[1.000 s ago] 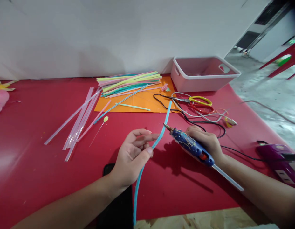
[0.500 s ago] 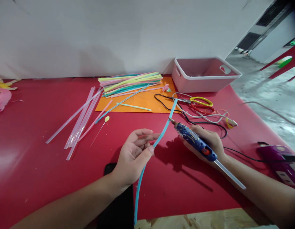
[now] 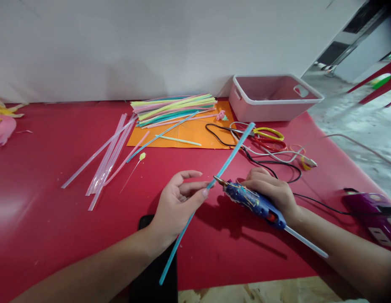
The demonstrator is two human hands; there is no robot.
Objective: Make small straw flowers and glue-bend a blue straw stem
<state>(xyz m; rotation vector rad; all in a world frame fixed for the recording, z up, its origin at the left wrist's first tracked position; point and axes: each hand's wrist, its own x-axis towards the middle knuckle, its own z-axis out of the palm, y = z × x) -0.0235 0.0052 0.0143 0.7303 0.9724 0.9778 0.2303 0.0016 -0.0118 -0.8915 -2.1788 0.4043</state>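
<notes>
My left hand pinches a long blue straw between thumb and forefinger, the other fingers spread. The straw runs straight, from near the table's front edge up toward the scissors. My right hand grips a blue hot glue gun. Its metal nozzle touches the straw just right of my left fingertips. A clear glue stick juts from the gun's back.
A bundle of coloured straws lies on orange paper. Clear glue sticks lie to the left. A white bin, yellow scissors, cables and a purple power strip are on the right. A black phone lies under my left wrist.
The blue straw was bent and is now straight, its far end swung right. The glue gun's nozzle has come down along the straw to my left fingertips.
</notes>
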